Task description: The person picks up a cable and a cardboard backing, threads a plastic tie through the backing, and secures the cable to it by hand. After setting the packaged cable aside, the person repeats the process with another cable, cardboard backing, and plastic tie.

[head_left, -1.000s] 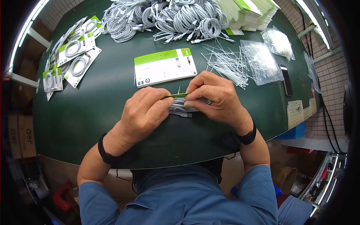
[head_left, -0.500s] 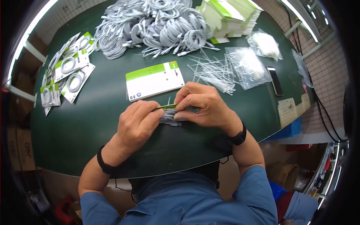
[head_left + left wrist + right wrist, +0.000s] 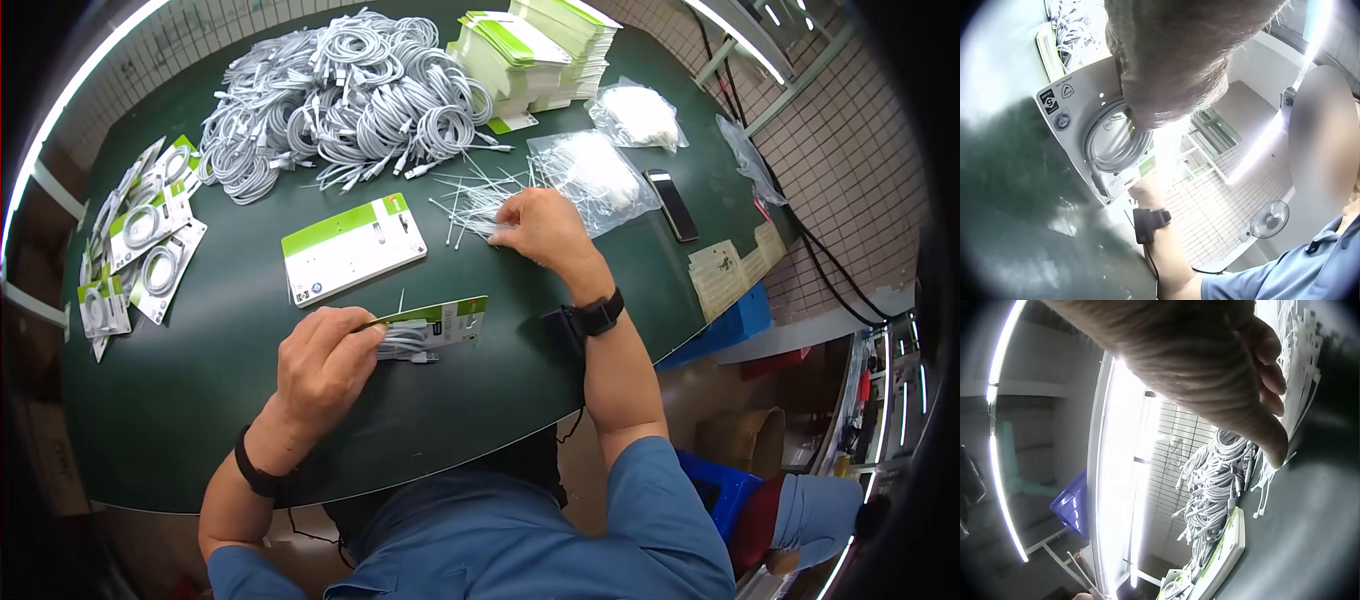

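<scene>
My left hand (image 3: pixel 325 365) pinches the left end of a green-and-white packaging card (image 3: pixel 462 322), held edge-up close above the table. A coiled grey USB cable (image 3: pixel 402 343) lies against the card's near face, its plug at the lower edge. A thin white cable tie (image 3: pixel 402 300) pokes up behind the card. In the left wrist view the coil (image 3: pixel 1119 140) shows on the printed card face. Over at the loose white cable ties (image 3: pixel 478 205), my right hand (image 3: pixel 545 228) reaches down with thumb and fingertips apart, right at the ties (image 3: pixel 1300 375).
A stack of blank cards (image 3: pixel 350 255) lies ahead of the left hand. Finished cabled cards (image 3: pixel 150 235) lie at left. A big cable heap (image 3: pixel 340 100) and card stacks (image 3: pixel 515 60) fill the back. Bags of ties (image 3: pixel 590 170) and a phone (image 3: pixel 672 205) lie at right.
The right hand has left the card and moved right and forward to the cable ties. The left hand still holds the card and cable. The head view has shifted to the right.
</scene>
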### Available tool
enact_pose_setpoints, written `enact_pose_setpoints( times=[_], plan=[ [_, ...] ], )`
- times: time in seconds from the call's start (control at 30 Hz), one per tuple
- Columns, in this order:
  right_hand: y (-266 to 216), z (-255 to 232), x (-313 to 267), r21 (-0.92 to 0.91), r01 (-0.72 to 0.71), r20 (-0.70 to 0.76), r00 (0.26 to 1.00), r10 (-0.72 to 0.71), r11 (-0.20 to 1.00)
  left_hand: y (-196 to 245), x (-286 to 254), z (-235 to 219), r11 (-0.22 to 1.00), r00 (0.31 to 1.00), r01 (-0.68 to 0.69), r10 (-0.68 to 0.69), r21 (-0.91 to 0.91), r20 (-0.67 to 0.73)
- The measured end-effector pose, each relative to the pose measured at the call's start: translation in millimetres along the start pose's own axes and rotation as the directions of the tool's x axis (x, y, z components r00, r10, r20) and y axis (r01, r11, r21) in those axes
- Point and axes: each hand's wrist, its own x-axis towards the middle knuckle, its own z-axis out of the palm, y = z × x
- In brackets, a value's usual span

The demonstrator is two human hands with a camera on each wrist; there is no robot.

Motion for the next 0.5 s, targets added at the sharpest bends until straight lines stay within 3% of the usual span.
enact_pose_setpoints(
  times=[0.03,0.13,0.3,0.4,0.5],
  plan=[
    [-1,3,0,0.01,-0.002,-0.006,1.0,0.002,1.0,0,0,0,1.0,1.0,-0.007,0.007,0.005,0.008],
    [-9,10,3,0.083,0.138,-0.292,0.95,-0.108,0.987,1,1,0,1.0,1.0,0.004,-0.004,0.0,0.01],
    [-23,40,15,0.114,0.316,-0.364,0.895,-0.256,0.942,1,2,1,1.0,1.0,-0.002,0.002,0.014,0.027],
    [-27,47,23,0.106,0.162,-0.113,0.982,-0.15,0.981,2,1,1,1.0,1.0,0.007,-0.007,0.003,0.025],
    [-30,48,22,0.109,0.167,-0.104,0.982,-0.156,0.98,2,1,0,1.0,1.0,0.004,-0.004,0.007,0.024]
  ],
)
